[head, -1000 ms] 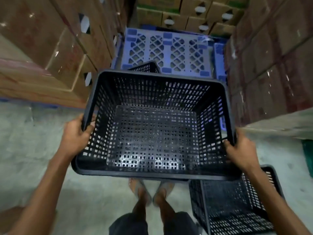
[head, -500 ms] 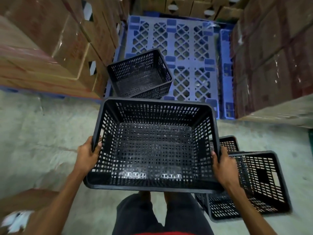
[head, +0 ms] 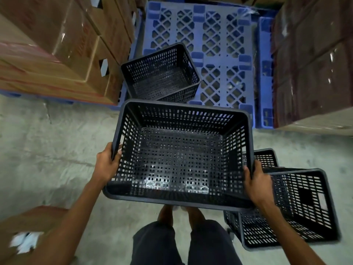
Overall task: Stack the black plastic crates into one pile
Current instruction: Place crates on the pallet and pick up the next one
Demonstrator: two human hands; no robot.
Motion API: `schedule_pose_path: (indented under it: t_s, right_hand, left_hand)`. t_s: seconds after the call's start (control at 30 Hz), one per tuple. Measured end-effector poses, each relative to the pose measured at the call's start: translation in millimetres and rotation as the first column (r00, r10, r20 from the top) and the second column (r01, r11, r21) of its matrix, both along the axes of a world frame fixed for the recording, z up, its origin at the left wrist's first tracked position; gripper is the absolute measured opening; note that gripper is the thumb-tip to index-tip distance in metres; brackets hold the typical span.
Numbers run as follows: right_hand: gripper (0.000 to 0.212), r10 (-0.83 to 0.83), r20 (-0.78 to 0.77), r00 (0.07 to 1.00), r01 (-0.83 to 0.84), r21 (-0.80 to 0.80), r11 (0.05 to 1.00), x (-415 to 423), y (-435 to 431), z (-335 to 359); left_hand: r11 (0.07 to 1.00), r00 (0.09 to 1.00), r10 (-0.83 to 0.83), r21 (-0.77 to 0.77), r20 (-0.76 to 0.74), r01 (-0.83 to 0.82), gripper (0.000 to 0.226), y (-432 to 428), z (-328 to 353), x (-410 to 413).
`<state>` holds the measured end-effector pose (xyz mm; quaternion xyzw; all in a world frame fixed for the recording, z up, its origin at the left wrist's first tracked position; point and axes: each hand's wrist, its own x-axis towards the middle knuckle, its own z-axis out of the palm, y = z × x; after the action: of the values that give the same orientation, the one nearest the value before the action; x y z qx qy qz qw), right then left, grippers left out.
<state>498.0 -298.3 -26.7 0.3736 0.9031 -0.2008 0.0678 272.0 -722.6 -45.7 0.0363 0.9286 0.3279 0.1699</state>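
Perforated crate [head: 181, 155] barely shifted, left hand [head: 107, 165], right hand [head: 257, 185], each grip closed on rim

A warehouse: stacked cartons [head: 63, 41], blue pallet [head: 215, 44], concrete floor [head: 47, 150]

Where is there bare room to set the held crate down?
Bare floor lies left of the held crate, below the cardboard boxes. The blue pallet is open right of the crate on the pallet. Crowded lower right, by the floor crates.
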Motion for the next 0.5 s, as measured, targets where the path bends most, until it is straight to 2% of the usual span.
schedule_pose_path:
  t_s: [0.23,0.4,0.5]
  right_hand:
    - [0.026,-0.020,0.043,0.999,0.022,-0.050,0.999,-26,7,-15]
    - [0.024,0.035,0.107,0.994,-0.050,0.138,0.989,-39,16,-23]
    - [0.025,0.011,0.134,0.991,-0.031,0.153,0.988,-45,12,-27]
  left_hand:
    - [0.993,0.995,0.090,-0.075,-0.033,-0.092,0.018,23,-15,-10]
    - [0.994,0.997,0.070,-0.082,-0.043,-0.074,0.021,27,-19,-25]
    - [0.993,1.000,0.009,-0.116,-0.014,-0.011,0.020,23,-22,-25]
